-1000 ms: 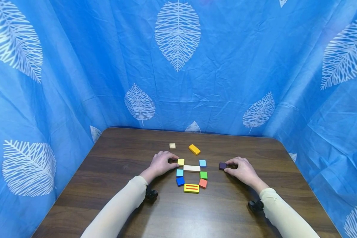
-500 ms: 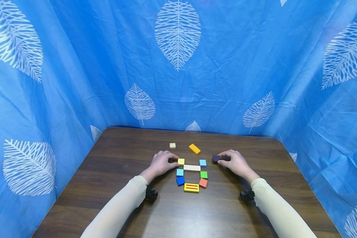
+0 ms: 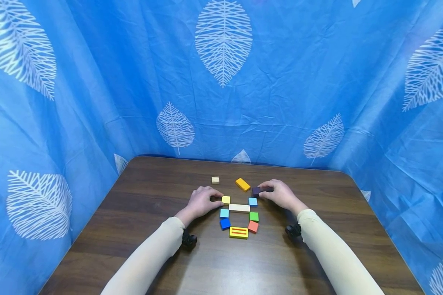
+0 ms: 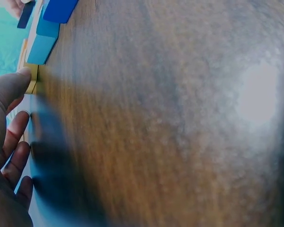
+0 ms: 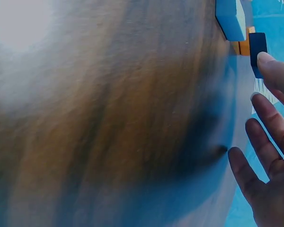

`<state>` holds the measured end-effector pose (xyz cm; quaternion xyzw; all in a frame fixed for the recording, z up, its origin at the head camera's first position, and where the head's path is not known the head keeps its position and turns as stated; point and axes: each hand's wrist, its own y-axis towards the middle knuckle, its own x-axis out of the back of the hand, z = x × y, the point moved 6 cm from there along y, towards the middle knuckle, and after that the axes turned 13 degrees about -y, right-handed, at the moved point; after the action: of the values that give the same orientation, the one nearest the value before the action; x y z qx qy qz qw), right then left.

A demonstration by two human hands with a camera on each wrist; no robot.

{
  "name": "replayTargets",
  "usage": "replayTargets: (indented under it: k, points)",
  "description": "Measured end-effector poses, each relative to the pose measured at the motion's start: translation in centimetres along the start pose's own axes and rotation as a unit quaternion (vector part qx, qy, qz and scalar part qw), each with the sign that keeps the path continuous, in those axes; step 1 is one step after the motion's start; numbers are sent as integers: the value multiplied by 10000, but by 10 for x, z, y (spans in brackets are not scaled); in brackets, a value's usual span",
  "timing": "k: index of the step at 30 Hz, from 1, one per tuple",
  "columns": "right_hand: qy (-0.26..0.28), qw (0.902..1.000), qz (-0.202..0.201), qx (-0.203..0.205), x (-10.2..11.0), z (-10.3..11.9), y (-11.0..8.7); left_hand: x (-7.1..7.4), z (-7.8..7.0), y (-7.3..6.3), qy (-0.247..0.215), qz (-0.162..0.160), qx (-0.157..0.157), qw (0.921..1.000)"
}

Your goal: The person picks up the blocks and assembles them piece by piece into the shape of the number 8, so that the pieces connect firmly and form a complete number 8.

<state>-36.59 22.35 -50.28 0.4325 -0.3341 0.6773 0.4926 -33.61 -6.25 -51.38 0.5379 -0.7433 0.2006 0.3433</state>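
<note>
My left hand (image 3: 200, 200) is at the left of a block layout, its thumb and index finger at a small yellow block (image 3: 226, 200). In the left wrist view the thumb lies against that yellow block (image 4: 32, 86), the other fingers loosely bent. With thumb and fingertip my right hand (image 3: 279, 194) pinches a dark purple block (image 3: 256, 191). The right wrist view has this dark block (image 5: 257, 43) raised off the table. It hangs just behind a light blue block (image 3: 252, 201), which stands at the right end of a pale wooden bar (image 3: 239, 208).
Below the bar lie a cyan block (image 3: 224, 214), a blue block (image 3: 225, 223), a green block (image 3: 254, 217), a red-orange block (image 3: 253, 226) and a yellow block with red stripes (image 3: 238, 232). Farther back are an orange block (image 3: 243, 184) and a pale ridged block (image 3: 215, 180). A blue curtain (image 3: 280, 102) surrounds the table.
My right hand has carried the dark purple block leftward and away from me, from the right side to behind the light blue block. The left hand stays at the yellow block.
</note>
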Motion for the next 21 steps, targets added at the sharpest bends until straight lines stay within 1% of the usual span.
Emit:
replayTargets:
  k: [5, 10, 21]
  points:
    - [207, 9994, 245, -123, -3, 4, 6, 0, 0, -1, 1, -4, 2, 10000]
    - [196, 9989, 375, -183, -6, 4, 11, 0, -1, -1, -6, 4, 14, 10000]
    - [35, 9988, 492, -22, -14, 3, 19, 0, 1, 0, 48, -46, -90, 9999]
